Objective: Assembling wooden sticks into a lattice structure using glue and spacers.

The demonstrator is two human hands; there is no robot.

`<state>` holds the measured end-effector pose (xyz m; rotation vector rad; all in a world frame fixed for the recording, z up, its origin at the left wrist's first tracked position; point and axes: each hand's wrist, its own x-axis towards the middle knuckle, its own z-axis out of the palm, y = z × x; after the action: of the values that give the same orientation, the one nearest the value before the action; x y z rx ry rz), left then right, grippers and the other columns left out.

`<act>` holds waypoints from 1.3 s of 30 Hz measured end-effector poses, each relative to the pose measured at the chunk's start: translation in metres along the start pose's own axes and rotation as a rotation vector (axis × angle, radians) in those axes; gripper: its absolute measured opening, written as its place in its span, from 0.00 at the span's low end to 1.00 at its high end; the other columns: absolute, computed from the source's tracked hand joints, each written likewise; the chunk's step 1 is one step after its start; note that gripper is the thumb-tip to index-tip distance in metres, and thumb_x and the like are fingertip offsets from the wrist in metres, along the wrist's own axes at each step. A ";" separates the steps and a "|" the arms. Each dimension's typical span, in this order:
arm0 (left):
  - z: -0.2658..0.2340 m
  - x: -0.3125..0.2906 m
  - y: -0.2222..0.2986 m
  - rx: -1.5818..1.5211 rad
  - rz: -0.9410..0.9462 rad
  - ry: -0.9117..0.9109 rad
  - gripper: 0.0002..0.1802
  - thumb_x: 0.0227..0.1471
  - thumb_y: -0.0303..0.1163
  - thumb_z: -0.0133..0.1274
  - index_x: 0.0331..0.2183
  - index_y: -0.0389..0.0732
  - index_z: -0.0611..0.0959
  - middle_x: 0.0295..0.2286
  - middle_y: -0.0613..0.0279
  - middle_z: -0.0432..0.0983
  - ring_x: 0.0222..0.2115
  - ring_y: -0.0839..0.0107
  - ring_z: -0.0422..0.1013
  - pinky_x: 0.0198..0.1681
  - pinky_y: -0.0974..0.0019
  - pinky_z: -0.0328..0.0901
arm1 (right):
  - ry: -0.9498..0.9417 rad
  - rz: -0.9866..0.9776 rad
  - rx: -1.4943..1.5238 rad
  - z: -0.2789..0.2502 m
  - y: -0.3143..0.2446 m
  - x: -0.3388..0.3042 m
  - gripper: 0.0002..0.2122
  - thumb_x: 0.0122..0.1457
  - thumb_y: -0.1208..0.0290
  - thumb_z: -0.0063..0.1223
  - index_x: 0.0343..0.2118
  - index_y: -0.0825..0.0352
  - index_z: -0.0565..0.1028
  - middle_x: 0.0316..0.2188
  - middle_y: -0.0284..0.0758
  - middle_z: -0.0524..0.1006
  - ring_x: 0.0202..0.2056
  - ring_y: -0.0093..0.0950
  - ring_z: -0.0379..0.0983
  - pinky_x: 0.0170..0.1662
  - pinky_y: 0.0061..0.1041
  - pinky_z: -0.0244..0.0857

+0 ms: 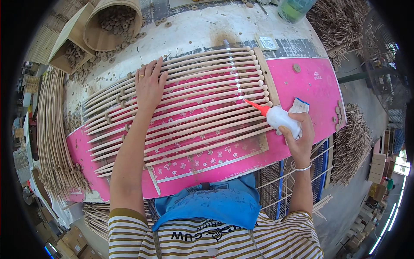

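My left hand (149,84) rests with fingers spread on a row of thin wooden rods (202,102), laid side by side with round knobs at their right ends. Small wooden rings (122,104) sit around several rods toward the left. My right hand (302,138) is closed round a white glue bottle (282,121), tilted so its red nozzle (258,106) points left over the rods. From the far rod down to the nozzle tip runs a line of white glue dabs (235,77). A wooden strip (267,77) stands beside the knobs. A white cloth with a blue edge (300,105) lies by the bottle.
Pink sheeting (302,80) covers the near tabletop. Ring-filled wooden containers, one a round tub (103,41), lie at the far left. A bundle of ringed rods (54,129) lines the left edge. At the far right are a green container (293,13) and stacked sticks (338,23).
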<state>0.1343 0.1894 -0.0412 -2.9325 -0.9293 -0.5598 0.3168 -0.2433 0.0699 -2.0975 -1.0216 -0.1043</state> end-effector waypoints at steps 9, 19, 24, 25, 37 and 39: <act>0.002 0.001 0.000 -0.001 0.007 0.001 0.30 0.69 0.49 0.47 0.68 0.54 0.71 0.62 0.62 0.70 0.64 0.54 0.63 0.73 0.47 0.50 | -0.024 -0.025 0.007 0.002 -0.001 -0.009 0.21 0.46 0.76 0.76 0.43 0.66 0.78 0.36 0.39 0.77 0.38 0.38 0.75 0.42 0.35 0.68; 0.003 0.001 -0.001 -0.004 -0.004 -0.017 0.30 0.70 0.50 0.45 0.68 0.54 0.71 0.62 0.63 0.70 0.65 0.54 0.62 0.73 0.46 0.50 | -0.005 0.005 -0.005 -0.006 -0.005 -0.016 0.20 0.47 0.76 0.76 0.43 0.66 0.78 0.37 0.40 0.78 0.40 0.39 0.76 0.43 0.35 0.68; 0.004 0.001 -0.002 0.010 -0.002 -0.022 0.30 0.70 0.50 0.45 0.68 0.55 0.70 0.63 0.63 0.69 0.66 0.54 0.61 0.73 0.47 0.49 | -0.017 -0.010 0.005 -0.006 -0.007 -0.022 0.21 0.47 0.75 0.76 0.44 0.66 0.78 0.37 0.40 0.78 0.39 0.39 0.76 0.43 0.35 0.68; 0.004 0.000 -0.002 0.012 -0.001 -0.023 0.30 0.70 0.50 0.45 0.68 0.55 0.70 0.63 0.63 0.69 0.66 0.54 0.61 0.73 0.47 0.49 | -0.018 -0.012 0.002 -0.006 -0.007 -0.023 0.21 0.47 0.75 0.76 0.44 0.66 0.78 0.37 0.40 0.78 0.39 0.39 0.76 0.43 0.35 0.68; 0.004 0.001 -0.004 -0.001 0.001 -0.017 0.30 0.69 0.49 0.47 0.68 0.54 0.71 0.62 0.64 0.70 0.65 0.56 0.62 0.73 0.47 0.50 | -0.002 0.001 -0.004 -0.010 -0.007 -0.030 0.20 0.47 0.75 0.76 0.43 0.66 0.77 0.37 0.40 0.78 0.38 0.39 0.76 0.42 0.35 0.68; 0.002 0.002 -0.001 -0.012 -0.002 -0.021 0.30 0.69 0.49 0.47 0.68 0.54 0.71 0.62 0.64 0.70 0.65 0.56 0.62 0.73 0.46 0.50 | 0.018 0.014 0.007 -0.012 -0.007 -0.034 0.21 0.47 0.75 0.76 0.43 0.66 0.77 0.37 0.40 0.78 0.39 0.39 0.76 0.42 0.35 0.68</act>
<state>0.1363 0.1918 -0.0424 -2.9542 -0.9343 -0.5377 0.2927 -0.2705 0.0694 -2.0932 -0.9951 -0.1124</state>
